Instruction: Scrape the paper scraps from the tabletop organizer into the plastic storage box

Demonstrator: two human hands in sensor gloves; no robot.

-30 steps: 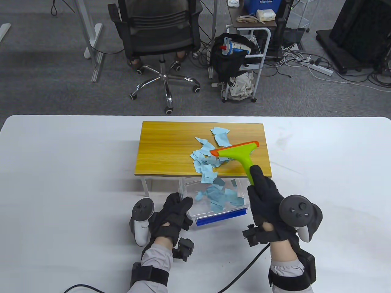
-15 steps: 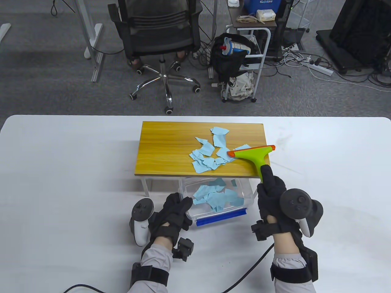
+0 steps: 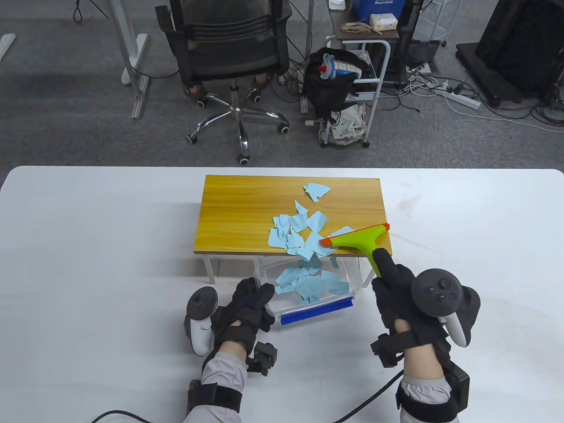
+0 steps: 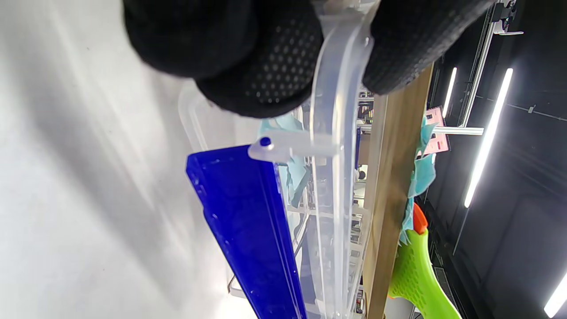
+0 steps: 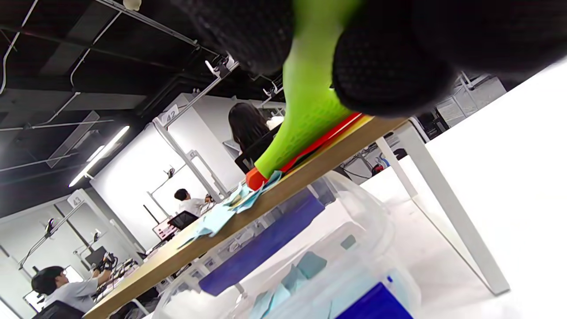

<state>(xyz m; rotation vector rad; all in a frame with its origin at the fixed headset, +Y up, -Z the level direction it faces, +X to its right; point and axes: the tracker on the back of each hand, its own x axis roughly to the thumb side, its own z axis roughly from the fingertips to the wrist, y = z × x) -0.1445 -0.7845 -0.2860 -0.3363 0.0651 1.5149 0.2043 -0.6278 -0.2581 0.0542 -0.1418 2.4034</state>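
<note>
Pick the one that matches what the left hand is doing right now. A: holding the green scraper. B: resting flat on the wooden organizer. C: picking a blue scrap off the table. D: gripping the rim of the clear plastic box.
D: the left hand grips the rim of the clear plastic box, its fingers pinching the rim in the left wrist view.

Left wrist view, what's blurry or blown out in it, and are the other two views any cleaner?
Left wrist view: gloved fingers soft, white table washed out, ceiling lights flare. Right wrist view: fingers blurred, table overexposed. Table view: evenly lit and sharp, with soft shadows beneath the organizer.
</note>
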